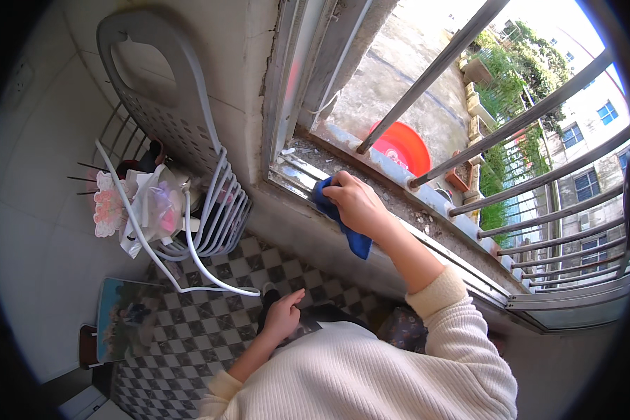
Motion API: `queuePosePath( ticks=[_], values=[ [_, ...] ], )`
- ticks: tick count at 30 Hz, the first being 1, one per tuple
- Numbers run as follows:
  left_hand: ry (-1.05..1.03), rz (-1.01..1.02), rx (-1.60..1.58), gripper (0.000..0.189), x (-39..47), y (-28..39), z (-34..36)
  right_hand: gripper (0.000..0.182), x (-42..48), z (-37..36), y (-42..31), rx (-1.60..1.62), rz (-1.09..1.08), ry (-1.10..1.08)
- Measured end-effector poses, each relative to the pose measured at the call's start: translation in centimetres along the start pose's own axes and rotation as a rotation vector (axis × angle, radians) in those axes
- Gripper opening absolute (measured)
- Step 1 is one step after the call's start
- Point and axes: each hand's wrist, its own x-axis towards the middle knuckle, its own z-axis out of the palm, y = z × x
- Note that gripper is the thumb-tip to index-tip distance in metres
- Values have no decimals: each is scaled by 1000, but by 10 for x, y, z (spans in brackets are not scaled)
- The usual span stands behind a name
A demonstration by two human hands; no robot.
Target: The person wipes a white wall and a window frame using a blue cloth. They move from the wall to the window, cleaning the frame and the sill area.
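Note:
My right hand (358, 203) grips a blue cloth (354, 237) and presses it on the metal window track (304, 181), close to the corner of the frame. One end of the cloth hangs down over the inner edge of the sill. Dirt and small pale flakes lie on the ledge (425, 221) just outside the track. My left hand (283, 316) hangs low in front of my body above the checkered floor, fingers partly extended, holding nothing that I can see.
Metal bars (430, 73) stand outside the window, with a red basin (403, 149) beyond them. At left are a grey plastic basket (163, 100), a plastic-wrapped bundle (160, 207) and a bent white tube (142, 236). A picture-covered board (126, 320) stands lower left on the checkered floor (189, 336).

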Motion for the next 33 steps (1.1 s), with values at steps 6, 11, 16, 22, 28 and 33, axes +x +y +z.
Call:
queuePosePath(
  ticks=[6, 11, 16, 22, 28, 33],
  values=[
    [74, -57, -9, 48, -8, -13, -12, 30, 82, 28, -35, -116, -29, -55],
    [49, -58, 15, 48, 0, -2, -5, 19, 23, 20, -10, -132, -47, -2],
    [-63, -40, 137, 47, 9, 26, 22, 25, -75, -5, 21, -135, 82, -28],
    [-155, 22, 146, 47, 14, 43, 72, 34, -196, -38, 69, -89, 254, -73],
    [-224, 58, 193, 45, 10, 44, 115, 26, -318, -83, 131, 216, 448, 210],
    [-226, 41, 162, 47, 6, 45, 128, 37, -403, -108, 151, 217, 698, -71]
  ],
)
